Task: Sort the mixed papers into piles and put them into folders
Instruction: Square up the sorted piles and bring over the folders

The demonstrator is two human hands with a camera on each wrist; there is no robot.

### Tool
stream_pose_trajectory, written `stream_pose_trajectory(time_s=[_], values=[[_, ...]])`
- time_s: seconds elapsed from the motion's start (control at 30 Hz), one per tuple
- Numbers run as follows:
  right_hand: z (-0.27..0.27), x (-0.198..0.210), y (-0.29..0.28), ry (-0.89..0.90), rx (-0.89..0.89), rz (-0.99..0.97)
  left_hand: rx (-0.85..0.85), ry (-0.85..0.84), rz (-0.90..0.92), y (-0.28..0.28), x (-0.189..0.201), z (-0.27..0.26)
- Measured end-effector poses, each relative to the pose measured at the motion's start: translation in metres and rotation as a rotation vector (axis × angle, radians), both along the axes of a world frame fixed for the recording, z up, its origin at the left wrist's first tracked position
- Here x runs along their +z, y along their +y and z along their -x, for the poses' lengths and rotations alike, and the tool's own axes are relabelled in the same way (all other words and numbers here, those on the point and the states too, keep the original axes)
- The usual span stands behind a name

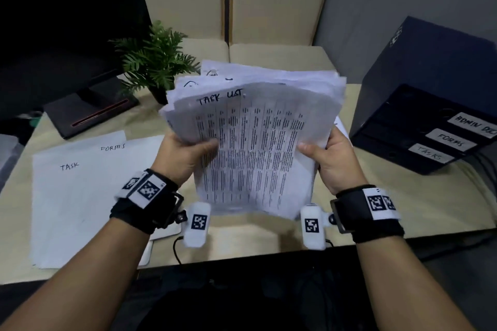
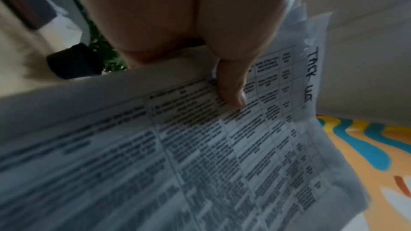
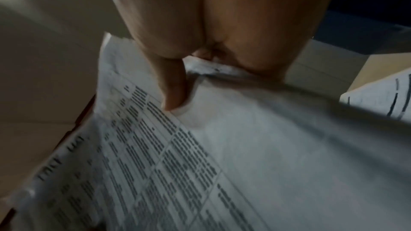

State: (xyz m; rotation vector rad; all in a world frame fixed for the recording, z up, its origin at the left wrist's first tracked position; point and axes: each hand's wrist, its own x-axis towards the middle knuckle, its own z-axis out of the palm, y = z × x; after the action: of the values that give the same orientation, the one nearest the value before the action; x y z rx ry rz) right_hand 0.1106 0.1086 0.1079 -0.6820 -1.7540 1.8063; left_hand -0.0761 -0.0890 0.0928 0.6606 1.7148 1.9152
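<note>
A thick stack of printed papers is held up above the desk, its top sheet a table headed "TASK LIST". My left hand grips the stack's left edge, thumb on the top sheet. My right hand grips the right edge, thumb pressing the top sheet. Fingers behind the stack are hidden. On the desk at left lie white sheets marked "TASK" and "FORMS". Dark folders labelled ADMIN, FORMS and TASKS lie stacked at the right.
A monitor on its stand occupies the back left, with a small potted plant beside it. A dark box sits on the folders. Beige chairs stand behind the desk. The desk's front edge runs below my wrists.
</note>
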Motion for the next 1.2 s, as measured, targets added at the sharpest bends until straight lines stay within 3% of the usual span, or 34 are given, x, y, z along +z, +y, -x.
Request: stream_pose_trajectory(time_s=[0.07, 0.17, 0.3, 0.5, 0.73, 0.87, 1.1, 1.2], values=[[-0.001, -0.010, -0.002, -0.046, -0.015, -0.024, 0.038, 0.117, -0.012, -0.004, -0.001, 0.000], [-0.004, -0.029, -0.015, -0.094, -0.022, -0.033, -0.015, 0.323, 0.107, -0.013, -0.015, -0.002], [-0.001, -0.045, -0.037, -0.096, -0.099, 0.018, 0.077, 0.213, 0.083, -0.011, -0.038, -0.010], [0.009, -0.022, -0.048, 0.060, -0.234, 0.137, 0.161, 0.095, -0.019, 0.004, -0.032, -0.021], [0.032, -0.012, -0.032, -0.081, -0.479, 0.010, 0.123, 0.111, -0.099, 0.001, -0.025, -0.020], [0.034, -0.014, -0.030, -0.076, -0.490, 0.042, 0.207, 0.095, -0.103, 0.001, -0.020, -0.014], [0.037, -0.007, -0.037, -0.091, -0.483, -0.064, 0.527, 0.046, -0.014, 0.023, -0.007, -0.015], [0.026, -0.009, -0.036, 0.034, -0.309, -0.034, 0.404, -0.013, -0.132, 0.017, -0.006, -0.008]])
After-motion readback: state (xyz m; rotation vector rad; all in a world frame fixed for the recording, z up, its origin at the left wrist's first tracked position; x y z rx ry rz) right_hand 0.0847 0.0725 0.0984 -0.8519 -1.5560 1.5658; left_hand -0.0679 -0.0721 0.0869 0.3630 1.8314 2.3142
